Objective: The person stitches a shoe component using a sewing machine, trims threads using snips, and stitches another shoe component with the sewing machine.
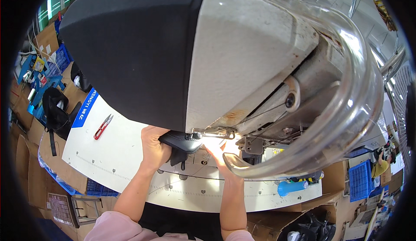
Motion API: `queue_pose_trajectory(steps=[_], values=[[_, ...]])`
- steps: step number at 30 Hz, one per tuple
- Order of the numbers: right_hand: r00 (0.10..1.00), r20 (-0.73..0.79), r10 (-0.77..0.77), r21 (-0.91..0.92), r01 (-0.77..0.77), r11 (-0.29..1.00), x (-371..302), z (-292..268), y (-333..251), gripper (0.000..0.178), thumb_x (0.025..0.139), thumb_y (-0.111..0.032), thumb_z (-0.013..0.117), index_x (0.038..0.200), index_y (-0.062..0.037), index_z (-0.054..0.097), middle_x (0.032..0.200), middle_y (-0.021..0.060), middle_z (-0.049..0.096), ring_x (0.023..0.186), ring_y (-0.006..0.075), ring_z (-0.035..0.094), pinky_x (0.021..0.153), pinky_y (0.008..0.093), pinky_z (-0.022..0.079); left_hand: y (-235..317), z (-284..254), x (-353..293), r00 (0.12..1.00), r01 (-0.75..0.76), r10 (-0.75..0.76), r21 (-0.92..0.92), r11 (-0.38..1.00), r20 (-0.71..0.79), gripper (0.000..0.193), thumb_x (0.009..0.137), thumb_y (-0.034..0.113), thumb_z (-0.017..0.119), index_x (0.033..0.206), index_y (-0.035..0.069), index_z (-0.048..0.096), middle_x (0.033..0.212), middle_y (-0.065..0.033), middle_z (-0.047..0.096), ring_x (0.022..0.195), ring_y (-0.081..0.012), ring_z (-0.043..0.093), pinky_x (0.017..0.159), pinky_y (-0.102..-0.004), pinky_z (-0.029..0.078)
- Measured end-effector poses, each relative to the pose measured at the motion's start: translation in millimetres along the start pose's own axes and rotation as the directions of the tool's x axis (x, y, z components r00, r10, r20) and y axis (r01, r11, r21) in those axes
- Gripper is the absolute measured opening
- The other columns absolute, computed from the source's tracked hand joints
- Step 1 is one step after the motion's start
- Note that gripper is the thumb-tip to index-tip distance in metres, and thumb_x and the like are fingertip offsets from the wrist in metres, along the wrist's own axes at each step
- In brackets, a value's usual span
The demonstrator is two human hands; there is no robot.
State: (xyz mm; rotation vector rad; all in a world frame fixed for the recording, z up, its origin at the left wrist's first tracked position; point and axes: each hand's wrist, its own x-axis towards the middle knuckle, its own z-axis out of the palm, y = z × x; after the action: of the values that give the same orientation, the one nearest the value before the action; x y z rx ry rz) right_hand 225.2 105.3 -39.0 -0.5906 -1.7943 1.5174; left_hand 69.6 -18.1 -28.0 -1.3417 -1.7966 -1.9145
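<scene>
A black piece with a smooth, leather-like surface (182, 140) lies under the head of a sewing machine (251, 59). My left hand (155, 149) is closed on its left end, with the fingertips hidden behind the piece and the machine. On the other side, my right hand (220, 154) is close to the needle area, in the glare of the machine's lamp. Its fingers are washed out by the light and partly covered by the clear curved guard (364, 106), so I cannot tell their grip. A short black strap (183, 166) hangs below the piece.
Red-handled thread snips (103, 127) lie on the white machine table (125, 154) at left. A blue cylinder (291, 187) lies at the table's right. Black bags (58, 108) sit at far left. An open carton with black items (310, 228) stands low on the right. The machine head blocks much of the view.
</scene>
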Motion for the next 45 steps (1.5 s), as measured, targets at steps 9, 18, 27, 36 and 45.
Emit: queue_pose_trajectory(steps=[9,18,27,36,45], values=[[0.994,-0.068,0.08,0.065,-0.076,0.995,2,2,19,0.017,0.081,-0.015,0.071,0.089,-0.0005,0.065,0.083,0.003,0.063,0.074,0.0105,0.055,0.068,0.0268,0.045,12,8,7,0.996,0.045,-0.047,-0.021,0.999,-0.077,0.037,0.056,-0.017,0.044,0.081,-0.003,0.067,0.07,-0.0113,0.066,0.063,-0.0206,0.062,0.062,-0.0245,0.045],[0.989,-0.083,-0.124,-0.32,0.091,0.943,2,-1,24,0.015,0.083,-0.014,0.07,0.089,-0.0005,0.068,0.082,0.0046,0.066,0.071,0.0111,0.057,0.067,0.0278,0.046,4,3,3,0.998,0.055,-0.055,0.031,0.998,-0.022,0.042,0.055,-0.017,0.043,0.086,-0.002,0.068,0.077,-0.0135,0.067,0.07,-0.0234,0.064,0.066,-0.0255,0.046],[0.989,-0.047,0.137,0.154,-0.129,0.98,2,6,30,0.015,0.087,-0.012,0.068,0.096,0.0001,0.066,0.088,0.0059,0.067,0.079,0.0113,0.06,0.072,0.027,0.049,15,4,7,0.998,0.016,-0.025,-0.135,0.991,-0.061,0.048,0.057,-0.021,0.042,0.091,-0.002,0.069,0.081,-0.0132,0.069,0.076,-0.024,0.065,0.071,-0.0259,0.047],[0.853,0.339,-0.397,-0.939,0.332,-0.089,0,-24,79,0.042,0.091,-0.032,0.061,0.122,-0.0044,0.056,0.117,0.0107,0.06,0.092,0.0205,0.063,0.079,0.0322,0.052,36,-1,-15,0.991,-0.136,0.135,0.117,0.984,0.012,0.03,0.064,-0.007,0.064,0.091,0.005,0.073,0.094,-0.0102,0.071,0.086,-0.0253,0.064,0.087,-0.0368,0.044],[0.395,0.632,-0.667,-0.752,0.102,-0.651,7,-35,105,0.058,0.093,-0.042,0.054,0.135,-0.0042,0.043,0.135,0.0141,0.047,0.103,0.0242,0.061,0.085,0.0351,0.053,33,-3,-2,0.979,-0.198,0.191,0.127,0.972,0.066,0.03,0.064,-0.005,0.066,0.09,0.009,0.074,0.089,-0.006,0.071,0.077,-0.0205,0.061,0.079,-0.0323,0.042]])
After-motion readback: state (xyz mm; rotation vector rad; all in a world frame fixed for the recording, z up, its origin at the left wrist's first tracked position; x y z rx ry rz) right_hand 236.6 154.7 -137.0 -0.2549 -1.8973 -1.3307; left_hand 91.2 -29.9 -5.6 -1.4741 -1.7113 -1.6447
